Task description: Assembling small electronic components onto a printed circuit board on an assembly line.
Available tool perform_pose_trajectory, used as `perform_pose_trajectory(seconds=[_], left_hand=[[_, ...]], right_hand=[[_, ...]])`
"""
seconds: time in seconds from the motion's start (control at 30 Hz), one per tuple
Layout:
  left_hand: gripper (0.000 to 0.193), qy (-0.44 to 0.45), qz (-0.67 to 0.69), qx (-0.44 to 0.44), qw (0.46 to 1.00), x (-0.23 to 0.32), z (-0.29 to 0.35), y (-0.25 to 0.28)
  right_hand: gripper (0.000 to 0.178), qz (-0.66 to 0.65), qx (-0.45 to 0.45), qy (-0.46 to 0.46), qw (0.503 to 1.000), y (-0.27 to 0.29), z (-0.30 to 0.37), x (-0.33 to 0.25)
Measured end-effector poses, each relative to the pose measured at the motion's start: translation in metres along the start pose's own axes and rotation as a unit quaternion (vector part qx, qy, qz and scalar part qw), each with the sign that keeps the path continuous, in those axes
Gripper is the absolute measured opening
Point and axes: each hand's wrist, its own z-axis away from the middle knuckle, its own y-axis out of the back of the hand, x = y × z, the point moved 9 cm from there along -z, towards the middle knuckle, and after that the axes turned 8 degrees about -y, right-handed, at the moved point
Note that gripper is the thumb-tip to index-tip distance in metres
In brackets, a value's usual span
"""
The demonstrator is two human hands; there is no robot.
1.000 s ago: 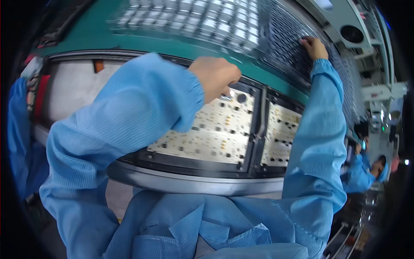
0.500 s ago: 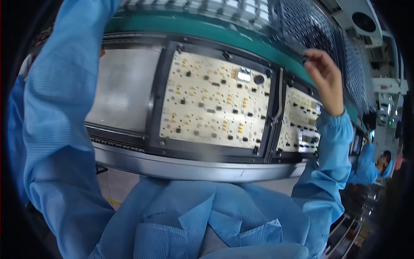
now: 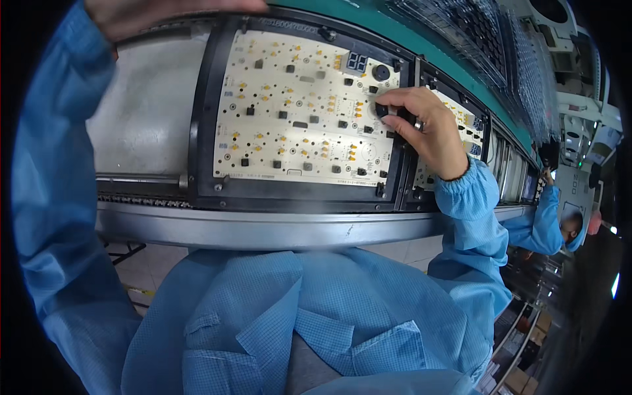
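Observation:
My right hand [image 3: 431, 128] is closed in a pinch over the right side of a cream circuit board [image 3: 263, 141]. Between its thumb and fingertips is a small black round component [image 3: 382, 110], just above the board or touching it; I cannot tell which. A similar black round part [image 3: 380, 72] sits at the board's upper right, beside a two-digit display [image 3: 357, 62]. Small yellow and black parts dot the board, which lies in a black frame [image 3: 209, 131]. My left hand [image 3: 158, 12] is at the top left edge, a digit stretched rightward; most of its fingers are cut off.
A second framed board [image 3: 454, 108] lies to the right, partly behind my right hand. Along the near side runs a metal rail [image 3: 263, 230]. Beyond the frames are a green strip [image 3: 368, 33] and black trays of parts [image 3: 471, 36]. At far right, another person [image 3: 546, 220] works.
My right hand has come from the tray side down and left over the board, with the black round component in its pinch. My left hand has entered at the top. The whole view has shifted.

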Motion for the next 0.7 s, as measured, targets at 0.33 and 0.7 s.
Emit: perform_pose_trajectory(seconds=[0.33, 0.7], left_hand=[[0.028, -0.198, -0.196, -0.115, 0.954, -0.018, -0.001, -0.153], [0.029, -0.317, -0.472, -0.008, 0.823, -0.025, 0.023, -0.16]], right_hand=[[0.027, 0.026, 0.0, -0.107, 0.994, 0.006, 0.001, 0.008], [0.026, 0.072, 0.01, -0.114, 0.991, 0.001, -0.004, 0.007]])
